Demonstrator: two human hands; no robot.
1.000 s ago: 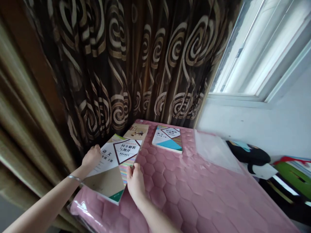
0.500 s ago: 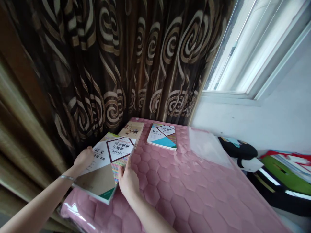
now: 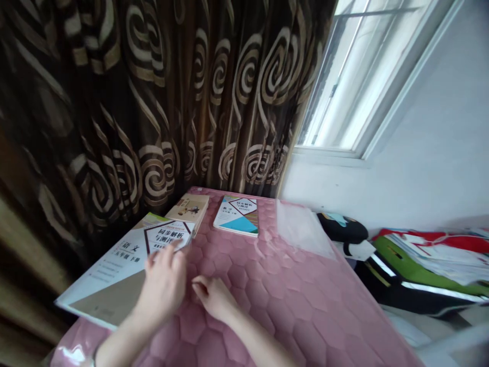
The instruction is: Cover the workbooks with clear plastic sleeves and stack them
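Observation:
My left hand is over the right part of a large workbook with a white, tan and diamond-framed cover. Its fingers are loosely spread and hold nothing; whether they touch the cover I cannot tell. Just right of the workbook, my right hand is low over the pink padded surface, fingers curled in with nothing seen in them. Behind the workbook, partly covered by it, are tan books. A blue-and-white workbook lies apart, farther back.
A dark curtain with swirl patterns hangs along the back and left. Clear plastic covers the surface. Beyond its right edge lie a black case, a green-and-black bag and a pile of papers, below a window.
Both hands have let go of the large workbook. My left hand has crossed from its left edge to its right side; my right hand has curled up beside it. The view has turned right.

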